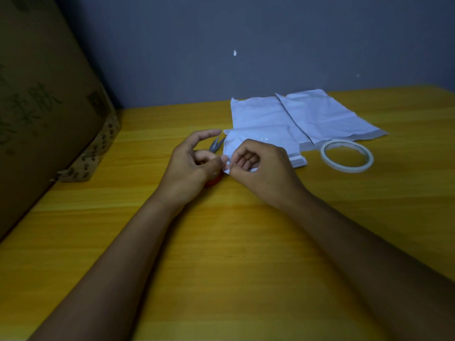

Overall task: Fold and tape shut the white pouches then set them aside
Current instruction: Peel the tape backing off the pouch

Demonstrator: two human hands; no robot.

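- White folded pouch (pixel 261 141) lies on the yellow table (pixel 221 254), just near of the two flat pouches (pixel 295 114).
- Right hand (pixel 266 168) has a curled grip pinching its near-left corner.
- Left hand (pixel 192 163) pinches what looks like a tape end beside that corner; scissors (pixel 216 143) lie under it.
- Risks, I judge: the fold springing open, or tape sticking crooked or to my fingers.
- Tape roll (pixel 347 156) sits right.

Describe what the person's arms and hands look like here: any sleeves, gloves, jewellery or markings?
Both forearms are bare up to the frame's edge, with no sleeves in view. The left hand and right hand wear no gloves, and no rings, watch or wristband can be seen. The light is dim, so fine marks cannot be judged.
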